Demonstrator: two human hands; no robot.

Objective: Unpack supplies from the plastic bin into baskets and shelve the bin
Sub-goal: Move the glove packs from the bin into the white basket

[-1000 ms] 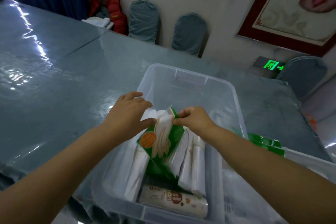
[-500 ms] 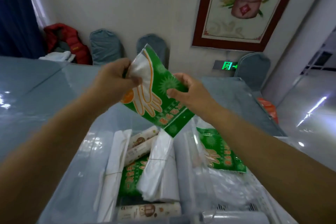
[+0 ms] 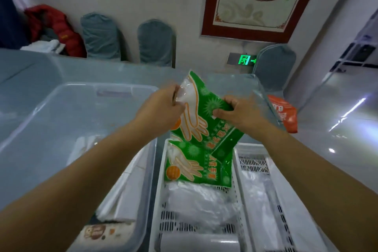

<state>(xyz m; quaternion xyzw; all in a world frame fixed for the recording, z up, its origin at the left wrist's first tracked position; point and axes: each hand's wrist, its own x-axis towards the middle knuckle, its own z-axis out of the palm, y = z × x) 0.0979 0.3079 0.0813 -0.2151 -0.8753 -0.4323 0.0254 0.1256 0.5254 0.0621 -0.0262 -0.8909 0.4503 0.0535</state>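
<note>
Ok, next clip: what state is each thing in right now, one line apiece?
Left hand: pinching the top corner of the held glove pack.
Right hand: gripping that pack's right edge.
Held glove pack: lifted, tilted above the middle basket.
Second glove pack: lying in the middle basket.
Middle basket: partly filled.
Plastic bin: open, supplies remaining inside.

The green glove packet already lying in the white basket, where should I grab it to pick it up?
Probably by its far top edge. The green glove packet lies flat in the white basket, so pinch that edge from above. The held packet, gripped by the left hand and right hand, hangs over it, so move that first.
</note>
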